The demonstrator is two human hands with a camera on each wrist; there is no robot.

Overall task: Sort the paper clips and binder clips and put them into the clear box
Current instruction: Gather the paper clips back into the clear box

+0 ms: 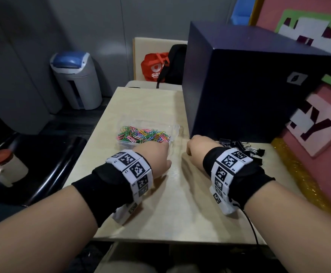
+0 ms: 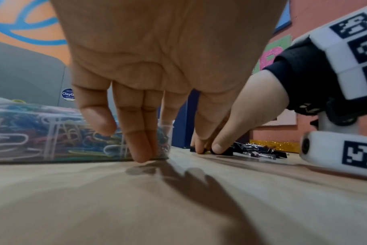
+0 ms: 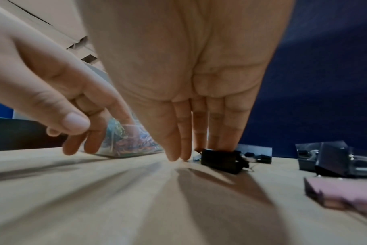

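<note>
A clear box (image 1: 175, 128) on the wooden table (image 1: 170, 209) holds a heap of coloured paper clips (image 1: 143, 133). My left hand (image 1: 156, 154) stands at the box's near right corner, its straight fingers (image 2: 137, 142) touching the table against the box wall (image 2: 31, 132). A pile of black binder clips (image 1: 241, 147) lies to the right. My right hand (image 1: 198, 148) is at the pile's left edge. Its thumb (image 2: 219, 146) and fingertips (image 3: 199, 142) pinch a black binder clip (image 3: 220, 160) that lies on the table.
A large dark blue box (image 1: 239, 85) stands right behind the binder clips. A pink board (image 1: 318, 134) borders the table on the right. More binder clips (image 3: 333, 162) lie near my right wrist. A grey bin (image 1: 78, 81) and a jar (image 1: 5, 166) are off the table's left side.
</note>
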